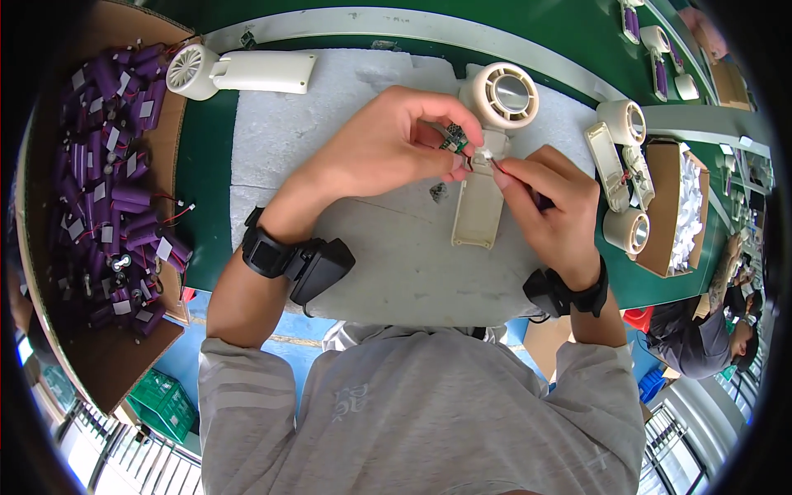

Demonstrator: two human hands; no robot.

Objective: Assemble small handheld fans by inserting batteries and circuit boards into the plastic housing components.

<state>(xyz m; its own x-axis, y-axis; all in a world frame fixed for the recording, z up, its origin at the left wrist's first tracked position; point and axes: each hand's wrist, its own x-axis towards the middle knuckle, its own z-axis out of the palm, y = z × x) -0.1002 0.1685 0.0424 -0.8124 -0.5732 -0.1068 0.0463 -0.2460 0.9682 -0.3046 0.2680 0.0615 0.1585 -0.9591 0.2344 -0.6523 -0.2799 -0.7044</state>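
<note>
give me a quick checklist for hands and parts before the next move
1. Circuit board in left hand's fingers: ok.
2. Thin wires in right hand's fingers: ok.
3. Fan casing lying on the foam pad, between the hands: ok.
4. Wire connection seated properly: cannot tell, too small and partly covered by fingers.
5. Box at left stocked with purple cells: ok.

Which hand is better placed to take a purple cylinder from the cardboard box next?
Probably the left hand: it is nearer the cardboard box of purple cylinders, while the right hand is farther across. Both are busy: the left holds a green circuit board, the right a red wire.
</note>
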